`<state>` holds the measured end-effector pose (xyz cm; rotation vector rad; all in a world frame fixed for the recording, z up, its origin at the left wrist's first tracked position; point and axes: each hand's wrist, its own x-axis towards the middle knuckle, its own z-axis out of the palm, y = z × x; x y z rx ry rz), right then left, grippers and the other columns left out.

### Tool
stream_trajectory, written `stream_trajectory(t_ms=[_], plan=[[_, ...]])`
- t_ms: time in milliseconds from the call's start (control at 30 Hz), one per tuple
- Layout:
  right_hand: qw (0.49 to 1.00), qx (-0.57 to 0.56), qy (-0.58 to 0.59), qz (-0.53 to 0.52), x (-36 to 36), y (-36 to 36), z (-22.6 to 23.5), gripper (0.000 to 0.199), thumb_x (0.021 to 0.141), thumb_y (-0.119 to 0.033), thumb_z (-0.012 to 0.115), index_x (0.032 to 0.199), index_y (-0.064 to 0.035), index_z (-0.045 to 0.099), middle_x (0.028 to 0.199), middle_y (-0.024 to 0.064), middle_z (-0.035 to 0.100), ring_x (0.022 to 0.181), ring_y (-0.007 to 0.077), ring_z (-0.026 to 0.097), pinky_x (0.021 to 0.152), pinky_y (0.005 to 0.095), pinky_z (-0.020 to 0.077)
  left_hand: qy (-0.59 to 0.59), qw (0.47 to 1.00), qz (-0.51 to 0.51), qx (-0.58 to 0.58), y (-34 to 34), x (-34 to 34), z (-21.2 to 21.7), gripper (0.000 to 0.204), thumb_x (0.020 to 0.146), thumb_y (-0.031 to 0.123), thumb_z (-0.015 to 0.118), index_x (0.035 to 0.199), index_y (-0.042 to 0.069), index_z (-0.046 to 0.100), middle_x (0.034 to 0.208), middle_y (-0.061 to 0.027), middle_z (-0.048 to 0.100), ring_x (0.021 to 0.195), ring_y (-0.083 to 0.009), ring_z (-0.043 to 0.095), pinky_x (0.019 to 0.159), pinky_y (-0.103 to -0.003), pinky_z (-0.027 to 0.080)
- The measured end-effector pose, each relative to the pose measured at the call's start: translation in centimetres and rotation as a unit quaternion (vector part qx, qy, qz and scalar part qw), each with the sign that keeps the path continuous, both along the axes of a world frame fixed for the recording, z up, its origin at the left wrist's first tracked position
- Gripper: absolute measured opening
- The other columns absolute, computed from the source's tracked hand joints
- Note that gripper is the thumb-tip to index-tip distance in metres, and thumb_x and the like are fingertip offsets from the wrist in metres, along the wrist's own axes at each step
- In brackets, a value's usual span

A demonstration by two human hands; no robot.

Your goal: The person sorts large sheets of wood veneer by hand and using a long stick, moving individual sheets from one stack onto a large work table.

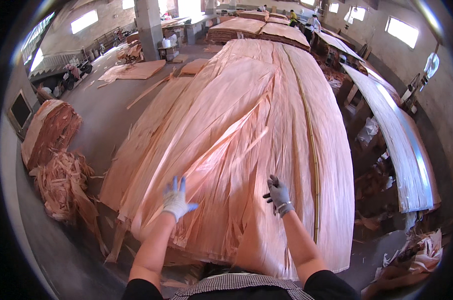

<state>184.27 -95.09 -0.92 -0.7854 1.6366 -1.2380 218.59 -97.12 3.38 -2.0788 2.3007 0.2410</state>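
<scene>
A broad stack of thin reddish wood veneer sheets [326,200] spreads out in front of me. On its top, a loose veneer sheet [221,95] lies rumpled, with split edges and a narrow torn strip [249,145] sticking up near the middle. My left hand [176,199], in a pale glove with bluish fingers, is over the sheet's near left part with fingers spread. Whether it touches the veneer is unclear. My right hand [279,194], in a grey glove, hovers by the middle, its fingers apart and slightly bent, holding nothing. A long thin bamboo pole [314,155] runs lengthwise along the stack's right side.
Scrap veneer [64,185] is heaped on the left floor, beside a rolled bundle [51,130]. On the right stands a long bench with a pale shiny top [401,145]. A concrete pillar [150,25] and more veneer stacks [236,29] stand farther back, where people [314,22] are working.
</scene>
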Motion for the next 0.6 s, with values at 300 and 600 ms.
stream_trajectory(t_ms=[300,600], plan=[[0.996,0.026,0.052,-0.064,-4.0,12.9,0.4,0.035,0.090,-0.021,0.056,0.121,-0.0044,0.052,0.100,0.0093,0.063,0.048,0.0190,0.060,0.032,0.0264,0.0408,0.041,0.979,0.202,0.004,1.6,14.5,-8.5,0.051,0.079,0.040,0.061,0.120,0.011,0.051,0.114,-0.0181,0.058,0.109,-0.0329,0.053,0.093,-0.050,0.038],[0.969,0.065,0.199,-0.135,-6.8,24.7,2.8,0.030,0.092,-0.019,0.051,0.117,-0.0035,0.056,0.087,0.0093,0.064,0.046,0.0164,0.059,0.033,0.0249,0.0409,0.249,0.919,0.235,-0.194,3.6,23.0,-5.9,0.028,0.089,0.023,0.046,0.096,-0.002,0.057,0.097,-0.0224,0.061,0.080,-0.0314,0.056,0.075,-0.040,0.044]])
